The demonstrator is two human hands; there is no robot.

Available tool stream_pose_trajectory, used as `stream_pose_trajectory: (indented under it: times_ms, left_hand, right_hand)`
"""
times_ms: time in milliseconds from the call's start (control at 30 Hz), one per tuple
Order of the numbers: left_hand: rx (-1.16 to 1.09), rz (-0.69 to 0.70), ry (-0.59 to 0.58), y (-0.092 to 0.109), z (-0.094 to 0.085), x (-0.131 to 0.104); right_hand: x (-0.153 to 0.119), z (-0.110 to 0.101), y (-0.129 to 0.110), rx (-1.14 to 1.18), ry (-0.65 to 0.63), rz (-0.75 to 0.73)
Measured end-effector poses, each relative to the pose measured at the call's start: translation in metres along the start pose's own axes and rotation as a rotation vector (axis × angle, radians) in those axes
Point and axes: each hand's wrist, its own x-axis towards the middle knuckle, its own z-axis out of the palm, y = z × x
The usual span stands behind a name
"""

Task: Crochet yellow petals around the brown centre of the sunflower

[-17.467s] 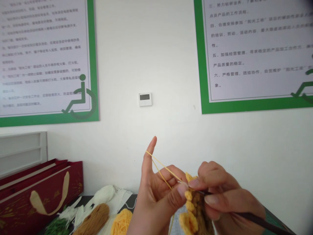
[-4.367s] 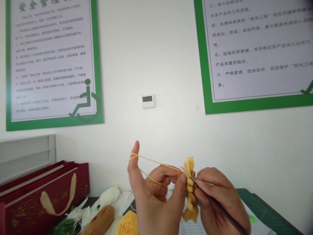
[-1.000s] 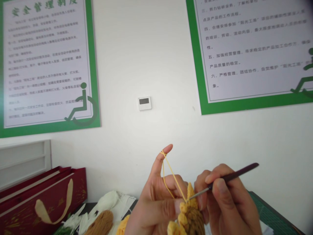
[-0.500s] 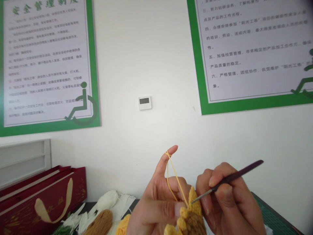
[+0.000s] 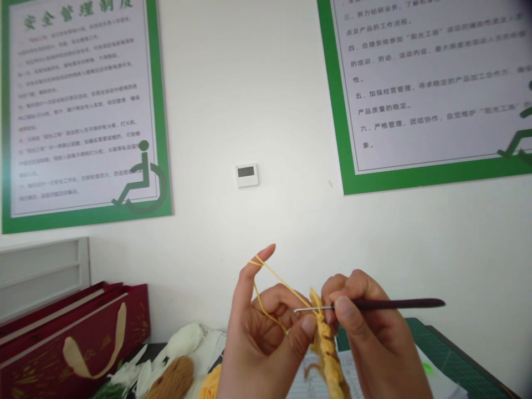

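My left hand [image 5: 266, 327] pinches the top of a yellow crocheted piece [image 5: 326, 343] between thumb and fingers, its index finger raised. Yellow yarn [image 5: 276, 275] is looped round that raised finger and runs down to the piece. In my right hand [image 5: 366, 321] is a crochet hook [image 5: 394, 303] with a dark handle, held almost level. Its thin metal shaft passes by the top edge of the piece, and the tip points left, close to the left thumb. The piece hangs edge-on below the fingers, a brownish strand at its left side.
Red gift bags [image 5: 83, 343] stand at the left. Beside them lie a brown yarn skein [image 5: 172, 379], white yarn [image 5: 183, 341] and a yellow yarn ball [image 5: 211, 382]. Under the hands are printed papers [image 5: 307, 382] and a green cutting mat [image 5: 453, 354]. Posters hang on the wall behind.
The crochet hook has swung from slanting down-left to nearly level, its tip now left of the piece. The crocheted piece has turned edge-on. My left hand has shifted slightly left.
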Motion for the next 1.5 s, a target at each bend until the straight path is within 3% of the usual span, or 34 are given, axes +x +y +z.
stream_pose_trajectory:
  times_ms: [200, 467, 567, 667, 767, 900, 1033, 1100, 1167, 1267, 1500]
  left_hand:
    - [-0.032, -0.008, 0.017, 0.000, 0.006, -0.003]
    - [-0.043, 0.023, 0.012, -0.001, 0.005, -0.003]
    - [-0.018, 0.048, 0.028, -0.001, 0.006, -0.004]
    - [0.029, 0.094, 0.111, 0.000, 0.011, -0.005]
    - [0.012, 0.047, 0.170, 0.000, 0.013, -0.005]
    - [-0.230, -0.164, 0.043, 0.000, 0.007, 0.000]
    - [-0.220, -0.129, -0.034, 0.001, 0.001, 0.001]
    - [-0.163, -0.087, -0.049, 0.002, 0.001, -0.001]
    - [-0.133, -0.077, -0.053, 0.003, 0.001, -0.003]
    - [-0.110, -0.074, -0.027, 0.003, 0.002, -0.004]
    - [-0.125, -0.073, -0.032, 0.000, 0.005, -0.005]
  right_hand:
    - [-0.003, 0.003, -0.007, -0.042, 0.074, 0.018]
    - [0.007, -0.017, -0.008, -0.275, -0.166, -0.134]
    - [0.010, -0.021, -0.012, -0.363, -0.208, -0.251]
    - [0.007, -0.022, -0.013, -0.551, -0.244, -0.494]
    - [-0.001, -0.017, -0.006, -0.641, -0.106, -0.681]
    - [-0.005, -0.005, 0.010, -0.425, 0.076, -0.730]
    - [0.000, 0.000, 0.013, 0.038, -0.028, -0.207]
    - [0.002, 0.000, 0.010, 0.158, -0.113, -0.055]
    - [0.003, -0.002, 0.006, 0.199, -0.117, 0.037]
    - [0.003, -0.006, 0.002, 0.108, -0.046, 0.016]
    - [0.006, -0.017, -0.001, -0.027, -0.098, -0.097]
